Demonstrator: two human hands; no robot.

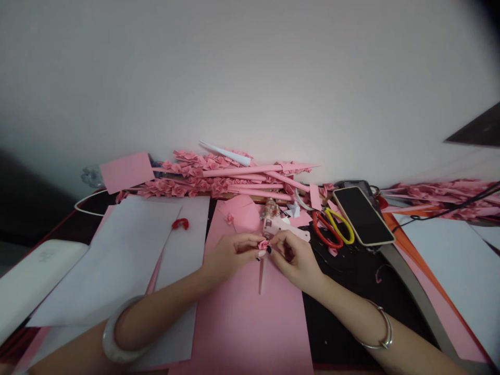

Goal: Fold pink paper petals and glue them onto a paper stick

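Note:
Between the fingertips of my left hand (232, 256) is a small pink paper flower (263, 245). The fingers of my right hand (299, 258) are curled in and pinch at the flower's right side. Below it a narrow pale pink strip (262, 278) points down toward me; whether it joins the flower I cannot tell. Both hands are over a large pink paper sheet (253, 328). Just beyond the fingers lies a pale pink glue gun (285, 227). Another small paper flower (229, 219) rests near a cut pink piece of paper (247, 212).
Scissors (328, 230) with red and yellow handles and a phone (363, 214) lie to the right. Bundles of pink paper flowers (191, 172) line the wall. White sheets (117, 260) and a red clip-like object (180, 224) are left; a white box-shaped object (42, 276) is farther left.

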